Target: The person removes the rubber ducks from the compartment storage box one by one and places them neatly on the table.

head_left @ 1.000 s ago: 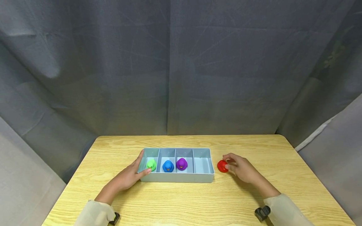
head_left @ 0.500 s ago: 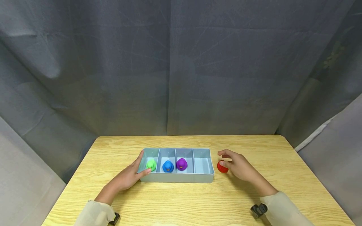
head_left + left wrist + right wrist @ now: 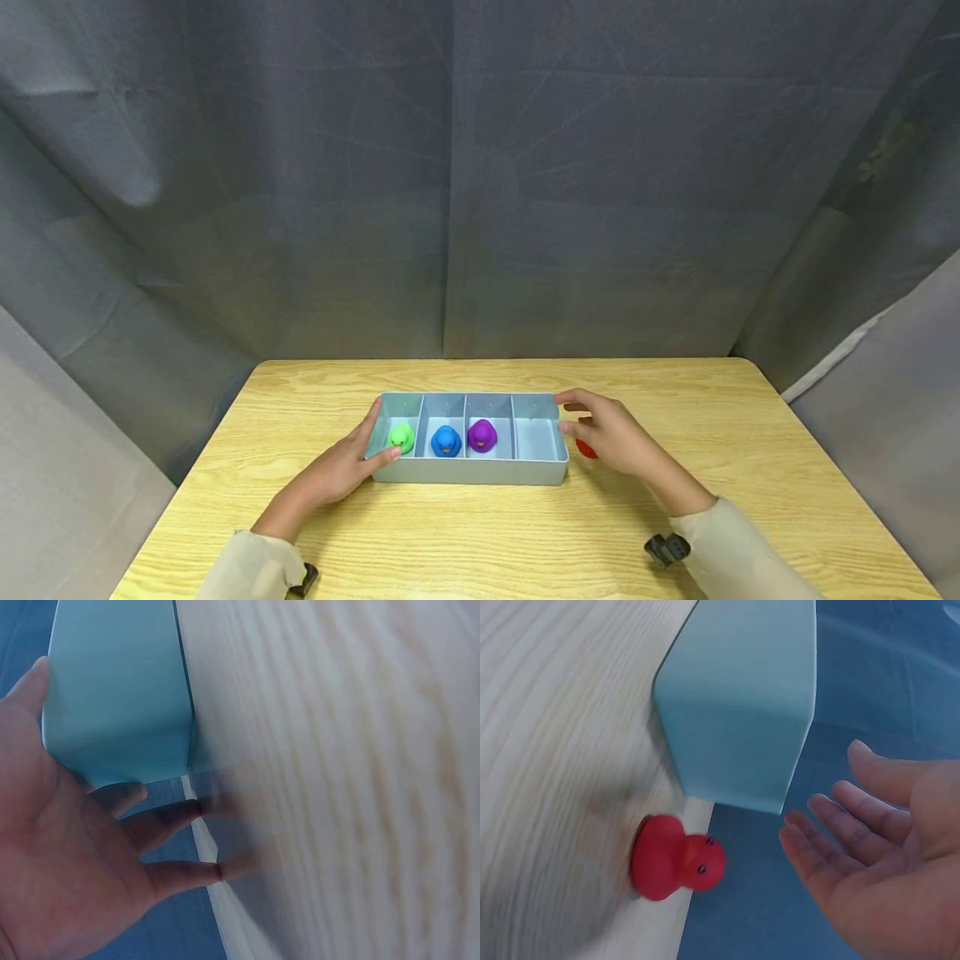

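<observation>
A long grey-blue divided box (image 3: 468,472) stands on the table. From its left end, three compartments hold a green rubber duck (image 3: 401,437), a blue rubber duck (image 3: 446,442) and a purple rubber duck (image 3: 482,436). My left hand (image 3: 341,468) rests against the left end, its thumb on the front rim and its forefinger along the end; the other fingers spread loosely below in the left wrist view. Over the right end, my right hand (image 3: 609,433) hovers with loosely bent fingers and nothing in them. Beneath it a red rubber duck (image 3: 664,859) sits on the table, apart from the fingers.
The wooden table (image 3: 465,542) has a far edge running along a grey curtain (image 3: 600,208). Pale panels flank it on both sides. A small black device (image 3: 667,548) is strapped at the right sleeve.
My right hand has let go of the red duck and moved left and slightly away, to the box's right rim. The duck stays on the table. My left hand has not moved.
</observation>
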Motion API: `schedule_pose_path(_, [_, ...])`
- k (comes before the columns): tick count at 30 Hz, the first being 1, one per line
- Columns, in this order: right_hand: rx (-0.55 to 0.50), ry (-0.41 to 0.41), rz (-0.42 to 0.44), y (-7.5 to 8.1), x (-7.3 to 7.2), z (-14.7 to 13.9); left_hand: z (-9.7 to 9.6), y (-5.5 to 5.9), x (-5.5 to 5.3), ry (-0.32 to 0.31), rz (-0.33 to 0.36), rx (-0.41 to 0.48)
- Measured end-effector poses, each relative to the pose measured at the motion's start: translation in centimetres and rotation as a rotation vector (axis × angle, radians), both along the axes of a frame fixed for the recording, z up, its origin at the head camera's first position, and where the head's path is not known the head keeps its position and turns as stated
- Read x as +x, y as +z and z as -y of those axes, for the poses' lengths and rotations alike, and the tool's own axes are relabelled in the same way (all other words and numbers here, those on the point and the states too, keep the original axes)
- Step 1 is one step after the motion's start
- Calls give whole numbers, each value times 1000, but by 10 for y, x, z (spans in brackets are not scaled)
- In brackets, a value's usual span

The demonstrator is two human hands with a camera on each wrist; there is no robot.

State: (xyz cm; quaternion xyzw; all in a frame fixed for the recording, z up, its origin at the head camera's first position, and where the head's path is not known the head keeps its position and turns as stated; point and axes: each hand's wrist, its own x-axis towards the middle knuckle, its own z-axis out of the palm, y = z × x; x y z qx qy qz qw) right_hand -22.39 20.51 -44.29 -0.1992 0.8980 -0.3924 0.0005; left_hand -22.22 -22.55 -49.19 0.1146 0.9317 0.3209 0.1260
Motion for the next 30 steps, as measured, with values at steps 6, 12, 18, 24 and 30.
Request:
schedule_pose_path(6, [-14,35,11,4,-2,14,0,0,0,2,0,-2])
schedule_pose_path(12, [-14,60,15,1,-4,31,0,1,1,-2,-1,3])
schedule_pose_path(18, [23,86,18,-4,-5,46,0,2,1,-3,-1,1])
schedule_pose_path(24, [49,90,28,-10,-4,62,0,2,2,-7,-1,4])
schedule_pose_path(30, [52,62,59,-16,-3,76,-1,2,2,-5,-6,3])
